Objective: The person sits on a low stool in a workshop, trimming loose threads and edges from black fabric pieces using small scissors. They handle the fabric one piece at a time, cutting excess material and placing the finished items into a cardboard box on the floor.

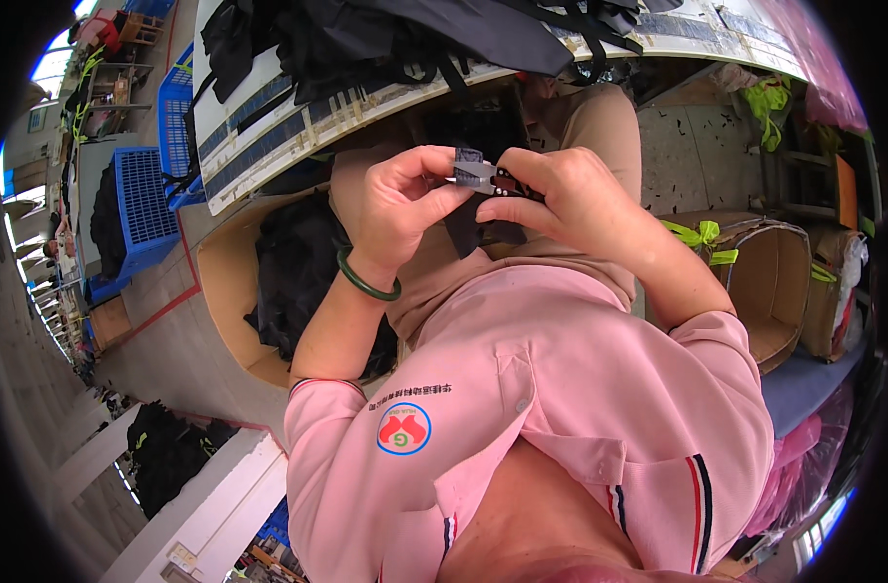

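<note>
Above my lap, my left hand pinches a small dark grey piece of fabric between thumb and forefinger. A green bangle circles that wrist. Facing it, my right hand is closed around small snips with silver metal blades and dark riveted handles. The blades reach toward the left fingertips and meet the grey piece there. Whether they cut into it, I cannot tell. The fingers hide part of the handles.
A worktable piled with black fabric pieces lies just beyond my hands. A cardboard box with dark cloth stands on the left, another cardboard box on the right. Blue plastic crates stand farther left.
</note>
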A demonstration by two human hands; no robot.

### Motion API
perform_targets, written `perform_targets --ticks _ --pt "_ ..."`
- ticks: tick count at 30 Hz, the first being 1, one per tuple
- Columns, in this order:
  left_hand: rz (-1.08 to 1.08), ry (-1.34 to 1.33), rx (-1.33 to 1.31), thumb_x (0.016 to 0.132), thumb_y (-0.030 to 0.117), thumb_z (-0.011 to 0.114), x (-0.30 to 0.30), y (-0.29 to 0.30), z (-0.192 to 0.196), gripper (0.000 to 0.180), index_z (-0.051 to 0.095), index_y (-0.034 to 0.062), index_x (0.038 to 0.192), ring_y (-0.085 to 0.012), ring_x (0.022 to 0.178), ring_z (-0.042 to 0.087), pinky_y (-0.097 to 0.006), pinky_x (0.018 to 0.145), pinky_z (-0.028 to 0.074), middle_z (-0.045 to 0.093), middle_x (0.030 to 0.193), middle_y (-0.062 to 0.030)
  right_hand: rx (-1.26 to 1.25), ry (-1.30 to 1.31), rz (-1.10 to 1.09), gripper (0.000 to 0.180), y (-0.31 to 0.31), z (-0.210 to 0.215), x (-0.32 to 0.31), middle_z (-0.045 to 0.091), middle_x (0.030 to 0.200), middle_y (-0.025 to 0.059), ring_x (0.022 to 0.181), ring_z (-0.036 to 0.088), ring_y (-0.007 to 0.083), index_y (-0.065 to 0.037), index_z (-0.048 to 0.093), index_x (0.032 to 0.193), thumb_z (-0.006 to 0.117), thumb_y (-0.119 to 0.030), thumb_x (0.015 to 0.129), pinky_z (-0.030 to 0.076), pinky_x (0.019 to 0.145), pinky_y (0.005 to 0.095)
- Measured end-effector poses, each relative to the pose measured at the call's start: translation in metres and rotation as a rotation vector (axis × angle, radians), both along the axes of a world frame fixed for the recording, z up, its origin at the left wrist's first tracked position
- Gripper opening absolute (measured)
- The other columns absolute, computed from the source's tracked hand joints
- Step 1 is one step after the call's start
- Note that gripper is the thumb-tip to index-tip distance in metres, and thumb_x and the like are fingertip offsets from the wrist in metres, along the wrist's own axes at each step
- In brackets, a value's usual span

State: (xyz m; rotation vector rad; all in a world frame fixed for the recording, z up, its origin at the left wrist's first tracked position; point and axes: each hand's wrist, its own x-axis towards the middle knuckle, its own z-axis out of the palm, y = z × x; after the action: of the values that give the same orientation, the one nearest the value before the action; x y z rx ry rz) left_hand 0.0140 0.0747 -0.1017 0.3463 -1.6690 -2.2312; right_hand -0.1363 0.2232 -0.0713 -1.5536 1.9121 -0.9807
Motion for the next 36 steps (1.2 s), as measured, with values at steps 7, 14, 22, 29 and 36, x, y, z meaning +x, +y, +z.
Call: perform_targets --ticks 7,14,22,29,36 --pt "0.022 -0.032 -0.075 0.077 -0.01 0.06 -0.002 0.002 0.004 0.015 0.064 -0.0019 0.089 -0.0163 0.092 0.063 -0.03 0.086 0.049 0.067 0.099 -0.0121 0.037 0.081 0.004 0.041 0.004 -0.002 -0.004 0.058 0.061 0.0148 0.058 0.058 0.0348 -0.002 0.056 0.075 0.068 -0.042 0.08 0.045 0.053 0.0412" --pt "0.2 -0.069 -0.243 0.078 -0.005 0.063 0.041 -0.032 0.004 0.01 0.063 -0.0032 0.088 -0.0152 0.092 0.062 -0.029 0.085 0.049 0.066 0.098 -0.0108 0.058 -0.066 -0.083 0.033 -0.003 -0.007 -0.003 0.044 0.055 0.0129 0.049 0.036 0.0251 0.0 0.053 0.079 0.073 -0.026 0.08 0.035 0.048 0.0341" --pt "0.876 -0.317 -0.847 0.074 0.003 0.068 0.195 -0.075 0.046 0.011 0.061 -0.001 0.081 -0.0093 0.077 0.06 -0.026 0.071 0.049 0.064 0.084 -0.0052 0.131 -0.155 -0.078 0.026 -0.015 -0.073 -0.04 0.048 0.07 0.0011 0.057 0.04 0.0067 0.0 0.055 0.103 0.056 -0.025 0.095 0.032 0.05 0.0232" --pt "1.067 -0.898 -1.223 0.073 0.01 0.062 0.316 -0.039 -0.023 0.008 0.059 0.0037 0.078 -0.0305 0.074 0.061 -0.04 0.066 0.049 0.064 0.08 -0.011 0.075 -0.122 0.11 0.023 -0.065 -0.074 -0.021 0.044 0.068 -0.0009 0.058 0.04 0.0059 -0.003 0.051 0.093 0.054 -0.026 0.096 0.033 0.049 0.022" --pt "0.323 -1.472 -0.57 0.075 0.018 0.063 0.33 0.031 -0.195 0.04 0.052 0.0119 0.113 -0.0336 0.097 0.062 -0.044 0.083 0.046 0.065 0.102 -0.0132 -0.044 0.097 0.253 0.025 -0.088 -0.077 0.002 0.047 0.075 0.0032 0.064 0.044 0.0083 0.0 0.049 0.085 0.057 -0.021 0.095 0.039 0.053 0.0238"
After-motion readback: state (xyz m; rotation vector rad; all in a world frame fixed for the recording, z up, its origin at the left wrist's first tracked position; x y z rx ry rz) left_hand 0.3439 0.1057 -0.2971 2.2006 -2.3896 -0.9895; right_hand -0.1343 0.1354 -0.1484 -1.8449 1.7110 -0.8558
